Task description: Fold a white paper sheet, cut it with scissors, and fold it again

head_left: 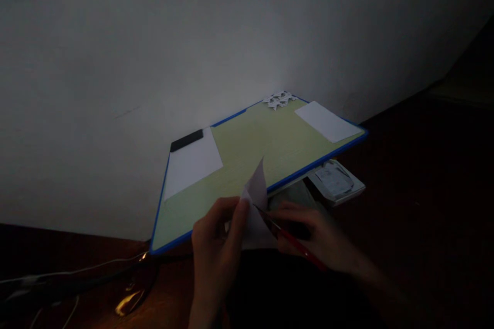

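Observation:
Between thumb and fingers, my left hand (218,236) pinches a folded piece of white paper (258,185) near the table's front edge. My right hand (309,231) is closed on a pair of scissors with a red handle (299,247). The dark blades point left and lie against the paper, close to my left fingertips. How far the blades are apart is too dim to tell. Part of the paper hangs below the blades, partly hidden behind my hands.
A pale green table (247,146) with blue edging stands against the wall. On it lie a white sheet (191,164), a dark flat object (187,140), cut paper shapes (278,98) and another sheet (327,122). A light box-like object (337,185) sits below the right edge; cables (77,271) run at lower left.

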A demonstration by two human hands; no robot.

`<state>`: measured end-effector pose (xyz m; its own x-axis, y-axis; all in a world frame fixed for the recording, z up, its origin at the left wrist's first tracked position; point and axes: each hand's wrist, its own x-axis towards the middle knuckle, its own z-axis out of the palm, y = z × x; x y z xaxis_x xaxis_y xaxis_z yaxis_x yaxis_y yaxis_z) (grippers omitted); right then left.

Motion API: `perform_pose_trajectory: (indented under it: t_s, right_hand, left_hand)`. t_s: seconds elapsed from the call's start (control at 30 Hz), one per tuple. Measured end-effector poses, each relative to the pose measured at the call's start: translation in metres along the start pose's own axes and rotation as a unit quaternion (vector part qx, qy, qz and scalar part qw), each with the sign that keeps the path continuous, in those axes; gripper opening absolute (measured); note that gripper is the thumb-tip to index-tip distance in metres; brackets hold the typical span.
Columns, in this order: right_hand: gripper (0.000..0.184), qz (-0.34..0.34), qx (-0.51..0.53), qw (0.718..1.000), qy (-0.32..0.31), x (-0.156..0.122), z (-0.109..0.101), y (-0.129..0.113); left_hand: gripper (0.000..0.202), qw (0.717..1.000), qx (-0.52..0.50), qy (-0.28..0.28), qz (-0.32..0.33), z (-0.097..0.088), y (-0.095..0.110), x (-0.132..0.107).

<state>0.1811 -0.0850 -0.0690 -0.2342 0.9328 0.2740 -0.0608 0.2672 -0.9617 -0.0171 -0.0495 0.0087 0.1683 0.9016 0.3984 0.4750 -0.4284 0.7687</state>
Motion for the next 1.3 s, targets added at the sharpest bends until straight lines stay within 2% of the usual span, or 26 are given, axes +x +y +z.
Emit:
perform_pose_trajectory:
  t_s: [0.17,0.33,0.6,1.0,1.3]
  right_hand:
    - [0.037,-0.004,0.001,0.998,-0.055,0.000,-0.013,0.002]
    - [0.034,0.001,0.009,0.998,-0.060,0.000,-0.013,0.003]
    - [0.043,-0.027,0.058,0.998,0.000,0.003,0.008,-0.004]
    - [0.036,-0.058,0.041,0.990,0.121,0.002,0.033,-0.007]
    - [0.036,-0.044,0.050,0.995,0.070,0.001,0.029,-0.009]
  left_hand:
    - [0.014,1.000,0.000,0.000,-0.003,-0.004,-0.002,-0.001]
    - [0.019,1.000,0.019,-0.007,-0.010,-0.005,0.001,-0.003]
    - [0.023,0.997,0.035,-0.058,0.024,-0.004,0.010,-0.002]
    - [0.023,0.993,0.051,-0.072,0.073,-0.005,0.018,0.003]
    - [0.027,0.994,0.056,-0.067,0.067,-0.006,0.020,0.002]
